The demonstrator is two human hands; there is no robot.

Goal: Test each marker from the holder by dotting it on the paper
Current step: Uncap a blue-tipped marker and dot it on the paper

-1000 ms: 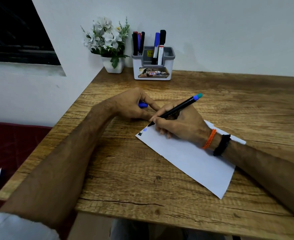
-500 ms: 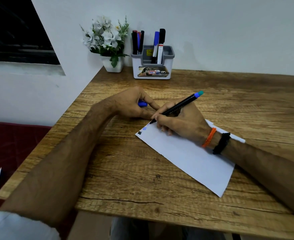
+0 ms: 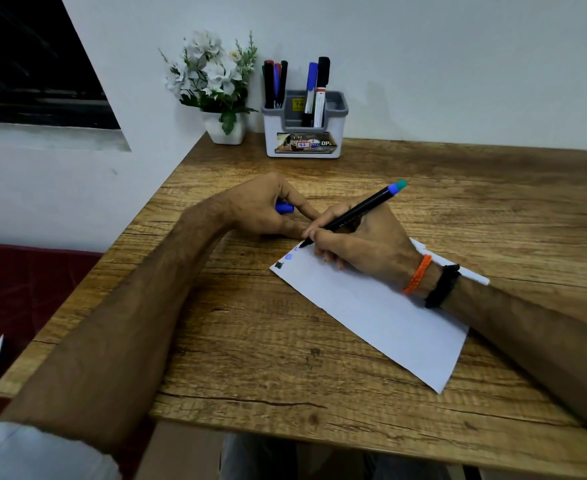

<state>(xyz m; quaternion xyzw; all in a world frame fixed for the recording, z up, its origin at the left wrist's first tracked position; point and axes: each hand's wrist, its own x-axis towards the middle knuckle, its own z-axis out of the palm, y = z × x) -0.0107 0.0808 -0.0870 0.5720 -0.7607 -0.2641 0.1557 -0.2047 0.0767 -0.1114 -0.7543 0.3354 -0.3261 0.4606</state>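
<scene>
Left hand [image 3: 264, 209] curled round blue cap [image 3: 284, 207], fingers touching paper [image 3: 371, 306] corner on surface [image 3: 493, 202]. Right hand [image 3: 364, 244] fingers pinching black marker [image 3: 354, 213], tip on paper beside blue and black dots. Holder [image 3: 304, 133] of markers at back, well apart.

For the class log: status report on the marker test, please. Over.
Right hand grips black marker, tip at paper edge. Left hand holds blue cap. Two test marks down. Holder still stocked; nothing obstructing.
</scene>
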